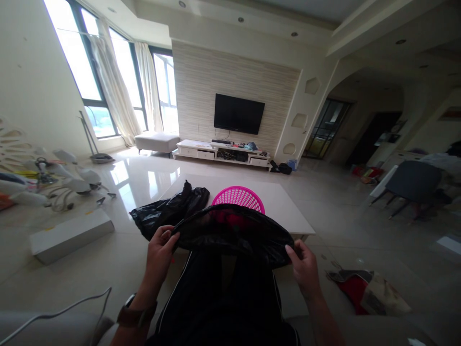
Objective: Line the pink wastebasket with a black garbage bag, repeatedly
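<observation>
A black plastic bag (234,235) is stretched wide between my two hands above my lap, its mouth spread into an oval. My left hand (162,247) pinches the bag's left edge between thumb and fingers. At the opposite edge, my right hand (302,262) grips the rim with the thumb on top. Just beyond the bag, a pink perforated plastic basket (239,192) stands on the white table (284,202), its lower part hidden behind the bag. More black plastic bags (173,206) lie crumpled on the table's left side.
A long white box (72,235) lies on the floor at left, near a cluttered heap (65,178). Red and beige cloth items (367,290) lie on the floor at right. A dark chair (414,180) stands farther right. Across the room are a low TV cabinet (201,154) and a television (239,114).
</observation>
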`<state>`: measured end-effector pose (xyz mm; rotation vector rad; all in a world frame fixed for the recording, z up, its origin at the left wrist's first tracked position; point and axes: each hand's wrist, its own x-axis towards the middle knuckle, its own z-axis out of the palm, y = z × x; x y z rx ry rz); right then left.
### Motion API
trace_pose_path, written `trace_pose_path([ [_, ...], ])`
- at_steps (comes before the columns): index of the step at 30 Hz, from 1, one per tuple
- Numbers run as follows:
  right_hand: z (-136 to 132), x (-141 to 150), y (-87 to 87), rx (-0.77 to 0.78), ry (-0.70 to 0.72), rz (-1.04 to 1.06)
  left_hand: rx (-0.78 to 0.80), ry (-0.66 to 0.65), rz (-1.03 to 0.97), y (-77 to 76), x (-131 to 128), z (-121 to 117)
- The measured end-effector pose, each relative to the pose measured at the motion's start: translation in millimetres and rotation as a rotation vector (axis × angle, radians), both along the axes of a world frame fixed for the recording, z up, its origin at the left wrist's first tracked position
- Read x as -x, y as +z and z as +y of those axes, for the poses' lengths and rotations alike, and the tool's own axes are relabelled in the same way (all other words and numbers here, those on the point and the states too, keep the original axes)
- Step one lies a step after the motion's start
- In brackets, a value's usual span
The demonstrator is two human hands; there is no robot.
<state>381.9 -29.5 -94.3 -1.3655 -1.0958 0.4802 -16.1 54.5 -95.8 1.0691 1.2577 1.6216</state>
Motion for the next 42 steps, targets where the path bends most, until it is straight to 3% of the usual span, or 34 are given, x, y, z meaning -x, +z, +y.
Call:
trace_pose_path([
  [5, -3, 2, -0.5, -0.02, 0.005, -0.005, -0.014, 0.025, 0.147, -4.8, 8, 5],
  [9, -9, 6, 7.1, -0.114, -0.01, -0.105, -0.055, 0.12, 0.425, -9.5, 16, 9],
  [12, -12, 8, 9.9, -0.108, 0.014, -0.109, -0.077, 0.034, 0.6, -8.9, 19, 8],
  [15, -13, 8, 10.7, -0.077, 0.054, -0.006, -0.004, -0.087, 0.653, -6.9, 16, 7],
  [18, -13, 8, 12.4, -0.074, 0.127, 0.108, 0.074, -0.109, 0.683, -7.3, 10, 8],
  [21, -13, 7, 12.9, -0.045, 0.196, 0.141, 0.057, -0.12, 0.709, -9.5, 6, 10],
  [25, -12, 7, 8.9, 0.042, 0.266, 0.098, 0.076, -0.137, 0.704, -10.8, 5, 9],
  [29, -12, 10, 11.4, 0.028, 0.217, 0.061, 0.126, -0.141, 0.618, -5.9, 9, 6],
  [36, -23, 12, 37.6, -0.095, 0.075, 0.095, 0.032, -0.131, 0.248, 20.3, 9, -7],
  [42, -33, 11, 44.3, -0.126, 0.054, 0.112, 0.036, -0.099, 0.115, 32.7, 8, -14],
])
